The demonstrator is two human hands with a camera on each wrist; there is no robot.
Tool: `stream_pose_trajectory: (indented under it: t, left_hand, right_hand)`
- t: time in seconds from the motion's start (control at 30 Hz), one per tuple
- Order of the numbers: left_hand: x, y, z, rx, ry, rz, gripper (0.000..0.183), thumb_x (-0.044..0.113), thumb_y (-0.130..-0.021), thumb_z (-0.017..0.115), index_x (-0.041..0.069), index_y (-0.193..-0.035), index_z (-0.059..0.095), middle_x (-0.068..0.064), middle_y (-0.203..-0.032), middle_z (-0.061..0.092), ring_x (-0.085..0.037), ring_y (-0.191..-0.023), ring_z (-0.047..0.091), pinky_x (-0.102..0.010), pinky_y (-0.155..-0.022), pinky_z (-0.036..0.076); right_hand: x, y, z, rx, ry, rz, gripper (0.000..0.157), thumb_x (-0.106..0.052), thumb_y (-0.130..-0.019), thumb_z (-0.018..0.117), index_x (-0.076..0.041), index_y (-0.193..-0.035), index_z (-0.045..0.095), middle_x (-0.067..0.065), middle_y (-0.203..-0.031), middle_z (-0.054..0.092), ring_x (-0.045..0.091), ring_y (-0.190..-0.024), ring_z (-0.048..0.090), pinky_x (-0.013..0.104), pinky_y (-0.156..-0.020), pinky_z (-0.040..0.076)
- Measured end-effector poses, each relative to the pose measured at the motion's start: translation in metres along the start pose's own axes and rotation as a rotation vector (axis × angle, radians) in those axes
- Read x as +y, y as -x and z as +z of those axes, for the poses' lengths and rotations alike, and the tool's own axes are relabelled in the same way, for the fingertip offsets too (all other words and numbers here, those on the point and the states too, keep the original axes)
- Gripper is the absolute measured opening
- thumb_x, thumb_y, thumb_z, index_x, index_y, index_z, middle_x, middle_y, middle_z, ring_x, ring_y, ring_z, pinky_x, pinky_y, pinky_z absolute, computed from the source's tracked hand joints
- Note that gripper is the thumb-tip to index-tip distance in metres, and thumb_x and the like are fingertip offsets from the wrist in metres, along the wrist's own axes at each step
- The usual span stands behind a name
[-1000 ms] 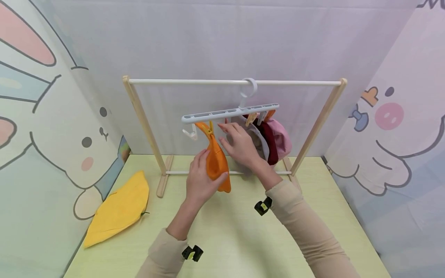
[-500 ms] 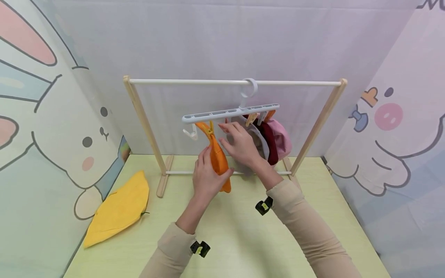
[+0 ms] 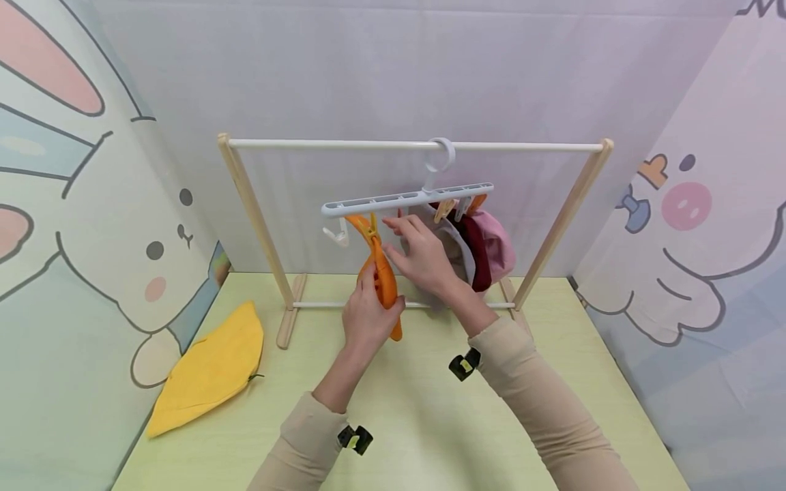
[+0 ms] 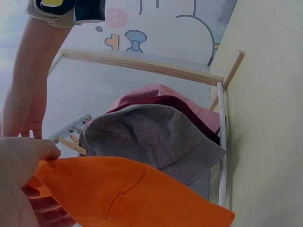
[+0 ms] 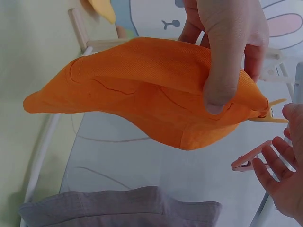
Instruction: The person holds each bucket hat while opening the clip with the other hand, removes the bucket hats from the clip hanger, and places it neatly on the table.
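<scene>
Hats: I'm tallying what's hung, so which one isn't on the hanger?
The yellow hat, lying on the table at the left; the orange hat, grey hat, maroon hat and pink hat hang from the hanger.

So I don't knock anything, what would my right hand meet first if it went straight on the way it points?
Most likely the yellow clip on the orange hat, just ahead of the right hand. The reddish clip sits close by too; depth is unclear, so it might brush that first.
</scene>
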State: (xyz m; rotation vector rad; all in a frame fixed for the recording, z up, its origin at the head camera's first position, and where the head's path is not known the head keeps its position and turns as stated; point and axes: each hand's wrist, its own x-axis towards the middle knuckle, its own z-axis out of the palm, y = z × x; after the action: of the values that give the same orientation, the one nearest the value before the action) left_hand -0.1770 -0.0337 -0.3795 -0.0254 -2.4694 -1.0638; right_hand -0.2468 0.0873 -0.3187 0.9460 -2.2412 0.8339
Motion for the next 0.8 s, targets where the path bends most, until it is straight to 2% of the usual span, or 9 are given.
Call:
stream_pose_trajectory:
  t: [0.13, 0.43, 0.6, 0.8]
  left_hand:
    - [-0.002, 0.001, 0.000, 0.032, -0.011, 0.026, 0.067, 0.023, -0.075, 0.071, 0.015, -0.133, 0.039, -0.005, -0.092, 0.065, -0.023, -0.069, 0.062, -0.036, -0.060, 0.048]
    - [-0.006, 0.002, -0.004, 0.059, -0.032, 0.083, 0.053, 0.016, -0.077, 0.067, 0.010, -0.126, 0.047, -0.007, -0.086, 0.067, -0.023, -0.064, 0.063, -0.034, -0.057, 0.049]
    - [-0.007, 0.003, -0.007, 0.067, -0.058, 0.091, 0.040, 0.017, -0.078, 0.067, 0.009, -0.114, 0.054, -0.007, -0.077, 0.066, -0.022, -0.060, 0.060, -0.033, -0.054, 0.047]
    - [-0.008, 0.006, -0.010, 0.061, -0.060, 0.103, 0.030, 0.017, -0.079, 0.066, 0.009, -0.107, 0.057, -0.006, -0.074, 0.065, -0.021, -0.059, 0.060, -0.032, -0.052, 0.046]
  right_hand:
    - [-0.001, -0.001, 0.001, -0.002, -0.011, 0.004, 0.042, -0.018, -0.085, 0.064, -0.005, -0.123, 0.055, 0.011, -0.109, 0.056, 0.018, -0.092, 0.058, 0.030, -0.074, 0.050]
    - [-0.005, -0.003, 0.003, -0.008, -0.077, 0.053, 0.045, -0.019, -0.083, 0.066, -0.003, -0.123, 0.054, 0.010, -0.110, 0.056, 0.021, -0.096, 0.059, 0.035, -0.077, 0.052]
    - [-0.007, -0.005, 0.005, -0.006, -0.066, 0.090, 0.046, -0.023, -0.083, 0.067, -0.004, -0.123, 0.054, 0.011, -0.106, 0.057, 0.022, -0.093, 0.062, 0.035, -0.075, 0.052]
    - [-0.009, -0.007, 0.007, -0.015, -0.041, 0.136, 0.048, -0.026, -0.083, 0.067, -0.005, -0.124, 0.053, 0.009, -0.104, 0.060, 0.018, -0.085, 0.064, 0.031, -0.073, 0.052]
